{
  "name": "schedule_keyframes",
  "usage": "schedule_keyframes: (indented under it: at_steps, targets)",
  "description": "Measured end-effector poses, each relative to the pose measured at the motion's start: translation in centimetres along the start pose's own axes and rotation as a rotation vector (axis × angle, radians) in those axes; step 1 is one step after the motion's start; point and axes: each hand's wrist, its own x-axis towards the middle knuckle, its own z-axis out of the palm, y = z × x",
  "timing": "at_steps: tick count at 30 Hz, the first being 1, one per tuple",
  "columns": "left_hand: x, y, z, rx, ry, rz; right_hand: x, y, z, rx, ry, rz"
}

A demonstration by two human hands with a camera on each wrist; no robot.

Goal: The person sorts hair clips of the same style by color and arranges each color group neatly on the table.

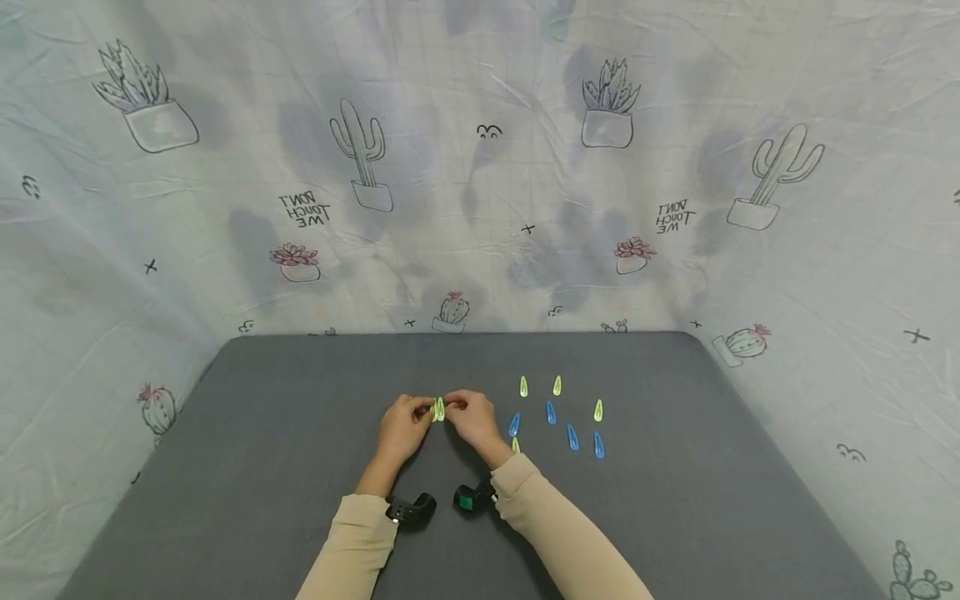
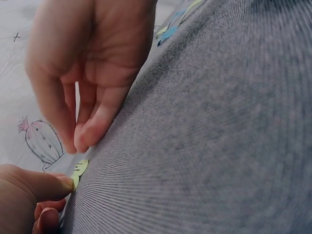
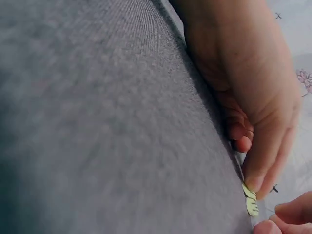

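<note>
Two yellow-green snap hair clips (image 1: 440,408) lie side by side on the grey table, between the two hands. My left hand (image 1: 402,427) pinches one of them; its thumb presses the clip's end in the left wrist view. Close to the clips on their other side is my right hand (image 1: 472,418), thumb and fingertips drawn near each other. In the left wrist view those fingertips (image 2: 84,141) hold nothing and stand a little apart from the yellow-green clip (image 2: 81,168). Part of the clip is covered by the left fingers (image 3: 256,180) in the right wrist view.
Right of the hands lie several loose clips: yellow-green ones (image 1: 557,385) and blue ones (image 1: 573,437). One yellow-green clip (image 1: 515,445) sits right beside the right wrist. The grey table (image 1: 300,375) ends at a patterned cloth backdrop (image 1: 450,250).
</note>
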Motion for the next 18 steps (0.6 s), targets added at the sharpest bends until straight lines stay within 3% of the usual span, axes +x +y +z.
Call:
schedule_keyframes:
  at_steps: [4, 12, 18]
  targets:
    - [0.0, 0.0, 0.1, 0.002, 0.000, -0.023, -0.5, 0.2, -1.2, 0.059, -0.023, -0.028]
    - [0.4, -0.1, 0.1, 0.033, -0.071, -0.106, -2.0, 1.1, -4.2, 0.146, -0.068, -0.105]
    - [0.4, 0.1, 0.0, 0.020, -0.075, -0.111, -4.0, 1.1, -6.8, 0.217, -0.111, -0.151]
